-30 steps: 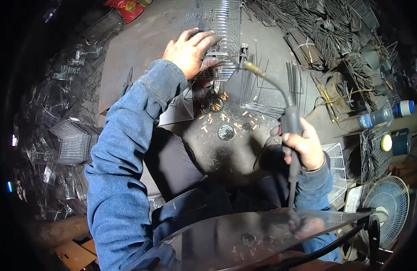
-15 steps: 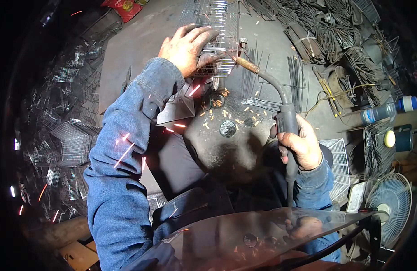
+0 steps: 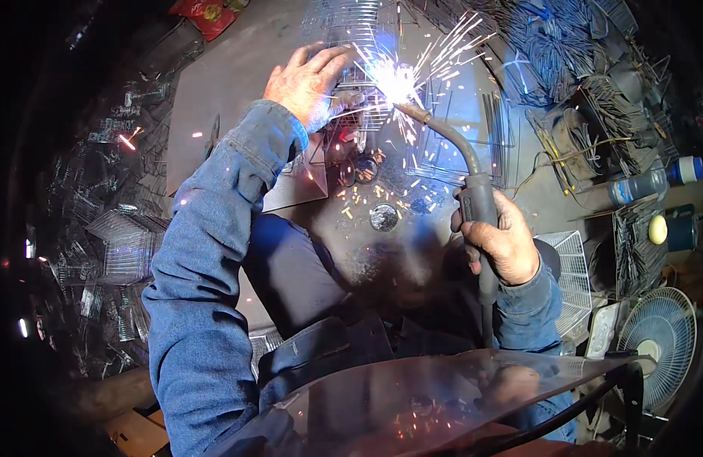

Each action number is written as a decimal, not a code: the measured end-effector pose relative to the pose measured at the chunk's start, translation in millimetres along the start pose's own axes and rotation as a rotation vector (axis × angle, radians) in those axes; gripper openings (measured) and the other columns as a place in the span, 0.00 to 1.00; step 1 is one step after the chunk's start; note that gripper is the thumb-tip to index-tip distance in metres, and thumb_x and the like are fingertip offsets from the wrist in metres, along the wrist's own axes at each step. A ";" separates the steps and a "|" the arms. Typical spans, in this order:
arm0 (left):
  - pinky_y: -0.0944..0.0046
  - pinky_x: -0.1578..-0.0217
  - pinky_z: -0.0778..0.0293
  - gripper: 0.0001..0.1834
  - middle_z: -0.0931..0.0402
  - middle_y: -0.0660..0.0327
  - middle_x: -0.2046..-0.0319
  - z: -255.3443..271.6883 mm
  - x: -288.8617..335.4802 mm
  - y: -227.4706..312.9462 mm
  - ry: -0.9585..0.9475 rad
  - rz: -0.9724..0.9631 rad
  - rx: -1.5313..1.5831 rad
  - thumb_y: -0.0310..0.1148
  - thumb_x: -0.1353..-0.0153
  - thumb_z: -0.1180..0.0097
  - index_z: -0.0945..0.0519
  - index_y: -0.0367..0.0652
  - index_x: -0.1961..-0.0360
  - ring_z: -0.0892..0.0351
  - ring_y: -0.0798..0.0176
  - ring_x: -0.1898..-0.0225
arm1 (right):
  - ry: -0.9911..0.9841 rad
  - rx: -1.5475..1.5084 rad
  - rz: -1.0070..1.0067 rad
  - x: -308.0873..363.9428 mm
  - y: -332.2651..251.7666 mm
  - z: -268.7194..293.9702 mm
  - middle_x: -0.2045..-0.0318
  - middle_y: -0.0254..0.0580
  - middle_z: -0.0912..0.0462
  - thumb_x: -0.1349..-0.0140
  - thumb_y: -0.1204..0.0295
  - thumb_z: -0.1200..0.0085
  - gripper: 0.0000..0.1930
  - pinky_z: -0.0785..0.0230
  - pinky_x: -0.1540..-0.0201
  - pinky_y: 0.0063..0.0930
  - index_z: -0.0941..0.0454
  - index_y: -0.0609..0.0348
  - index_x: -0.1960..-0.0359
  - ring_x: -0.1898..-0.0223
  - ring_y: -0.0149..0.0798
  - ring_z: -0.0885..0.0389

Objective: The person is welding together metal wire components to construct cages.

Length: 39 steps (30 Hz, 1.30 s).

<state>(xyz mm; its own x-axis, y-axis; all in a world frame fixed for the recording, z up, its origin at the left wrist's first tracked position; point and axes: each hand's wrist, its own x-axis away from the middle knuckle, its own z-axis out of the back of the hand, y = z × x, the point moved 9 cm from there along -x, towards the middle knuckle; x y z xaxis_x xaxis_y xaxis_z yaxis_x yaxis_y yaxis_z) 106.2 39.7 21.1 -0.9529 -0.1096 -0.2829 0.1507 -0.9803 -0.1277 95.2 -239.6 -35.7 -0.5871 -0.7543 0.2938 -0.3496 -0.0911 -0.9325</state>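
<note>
A wire basket (image 3: 350, 29) of thin metal rods stands at the top centre. My left hand (image 3: 309, 82) grips its near left part, thumb and fingers on either side of the wires. My right hand (image 3: 505, 242) is closed round the handle of a welding torch (image 3: 479, 199), whose curved neck points up and left. At the torch's tip a bright white-blue arc (image 3: 398, 82) burns against the basket's near right side, and sparks fan out. Glare hides the joint and part of the wires there.
Loose straight rods (image 3: 496, 137) lie right of the basket; wire pieces crowd the left. Cigarette butts surround a small round dish (image 3: 383, 218). At right are a water bottle (image 3: 639, 188), a white wire basket (image 3: 572, 274) and a fan (image 3: 656, 343). A transparent shield (image 3: 412, 396) crosses the bottom.
A bright arc has lit at the torch's tip, with sparks spraying up and right. The torch and my right hand have shifted slightly; my left hand stays on the basket.
</note>
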 end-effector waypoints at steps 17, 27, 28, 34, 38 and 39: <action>0.44 0.43 0.34 0.34 0.36 0.70 0.38 14.0 1.3 11.4 0.078 -0.035 0.004 0.51 0.47 0.40 0.34 0.62 0.38 0.41 0.54 0.35 | 0.055 0.032 0.027 4.6 -10.2 -12.8 0.65 0.45 0.23 0.48 0.83 0.54 0.24 0.35 0.84 0.20 0.37 0.66 0.46 0.85 0.28 0.29; 0.34 0.43 0.36 0.28 0.41 0.72 0.35 -11.2 -5.1 -3.2 -0.104 0.033 -0.096 0.54 0.39 0.51 0.33 0.60 0.38 0.45 0.57 0.34 | 0.019 0.031 0.039 -0.2 -9.9 -18.6 0.65 0.43 0.24 0.48 0.81 0.52 0.23 0.35 0.84 0.20 0.36 0.66 0.47 0.85 0.28 0.30; 0.35 0.43 0.36 0.27 0.41 0.72 0.35 -16.7 -6.2 -6.5 -0.152 0.052 -0.118 0.53 0.38 0.51 0.33 0.60 0.39 0.45 0.58 0.34 | 0.023 0.031 0.036 -0.7 -9.5 -18.5 0.65 0.43 0.24 0.48 0.81 0.52 0.23 0.35 0.84 0.20 0.36 0.66 0.47 0.85 0.28 0.30; 0.35 0.43 0.36 0.27 0.42 0.72 0.34 -18.1 -7.4 -3.8 -0.193 0.032 -0.188 0.51 0.38 0.52 0.33 0.59 0.38 0.45 0.57 0.34 | 0.022 0.054 0.040 -1.5 -10.5 -18.0 0.66 0.43 0.24 0.48 0.80 0.52 0.24 0.35 0.84 0.20 0.37 0.67 0.47 0.85 0.28 0.30; 0.41 0.44 0.33 0.30 0.36 0.66 0.38 -5.4 -1.7 0.1 -0.076 0.038 -0.101 0.51 0.43 0.45 0.32 0.59 0.39 0.42 0.54 0.36 | 0.019 0.063 0.028 -1.7 -9.1 -16.9 0.66 0.43 0.24 0.48 0.80 0.52 0.25 0.35 0.84 0.20 0.37 0.66 0.45 0.86 0.28 0.30; 0.44 0.45 0.32 0.31 0.34 0.64 0.40 1.7 -0.8 3.2 0.000 -0.001 -0.085 0.50 0.45 0.42 0.31 0.59 0.40 0.40 0.53 0.37 | 0.020 0.067 0.026 -1.8 -8.4 -17.0 0.66 0.43 0.24 0.48 0.80 0.52 0.25 0.35 0.84 0.20 0.37 0.66 0.45 0.86 0.28 0.30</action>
<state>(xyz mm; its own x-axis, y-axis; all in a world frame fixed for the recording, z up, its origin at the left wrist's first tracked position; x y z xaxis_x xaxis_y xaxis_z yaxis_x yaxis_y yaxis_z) 107.0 36.3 22.5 -0.9529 -0.1089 -0.2829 0.1718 -0.9629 -0.2081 86.8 -226.4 -24.8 -0.6102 -0.7439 0.2727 -0.2846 -0.1154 -0.9517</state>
